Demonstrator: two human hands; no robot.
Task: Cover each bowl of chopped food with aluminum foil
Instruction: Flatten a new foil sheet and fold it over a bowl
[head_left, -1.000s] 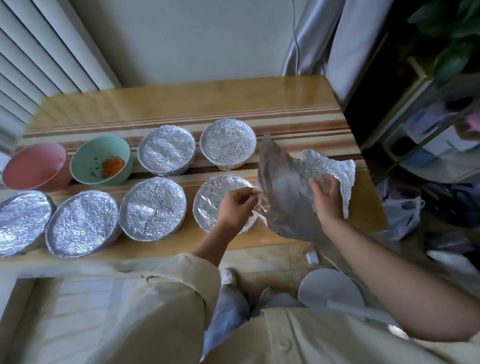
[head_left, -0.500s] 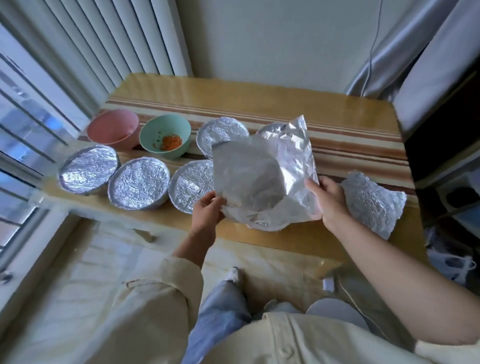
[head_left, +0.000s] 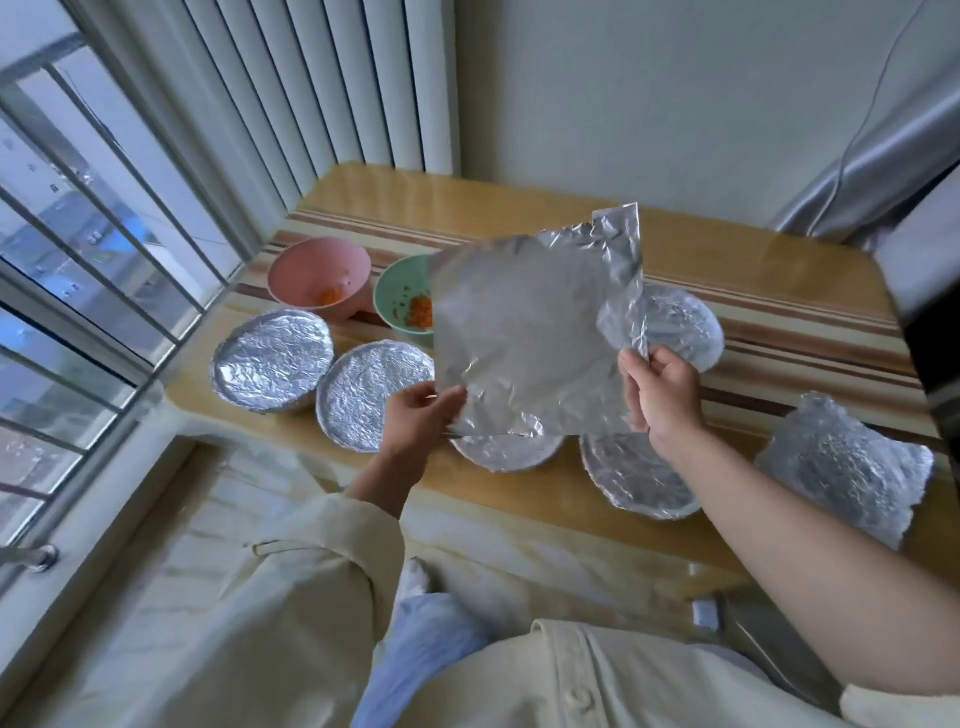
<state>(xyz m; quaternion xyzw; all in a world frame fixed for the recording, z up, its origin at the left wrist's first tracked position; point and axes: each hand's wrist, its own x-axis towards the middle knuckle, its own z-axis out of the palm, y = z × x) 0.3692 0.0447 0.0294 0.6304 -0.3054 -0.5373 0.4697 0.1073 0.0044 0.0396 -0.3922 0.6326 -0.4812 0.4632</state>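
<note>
Head view has us holding a foil sheet up over the table, clear of the bowls. Our left hand pinches its lower left corner between thumb and fingers. Our right hand pinches the lower right edge, where the foil is creased and folded back on itself. The sheet hangs tilted toward us and hides part of the green bowl, which is open with orange chopped bits inside. The pink bowl just beside it is open too, with a few orange bits. Five covered bowls are in view: two at the near left, one under the sheet's lower edge, one near our right wrist, and one behind the sheet at the right. A crumpled spare foil lies at the table's right end. We judge the step in hand to be carrying this sheet to the green bowl, the closer open one. To do it well we should flatten the folded right edge first, then lower the sheet level and centred so it overhangs the rim all round. We should press down along the rim with both hands rather than pull, since thin foil is likely to tear at creases. We should keep the middle from sagging into the food, and keep our sleeve off the covered bowls in front.
</note>
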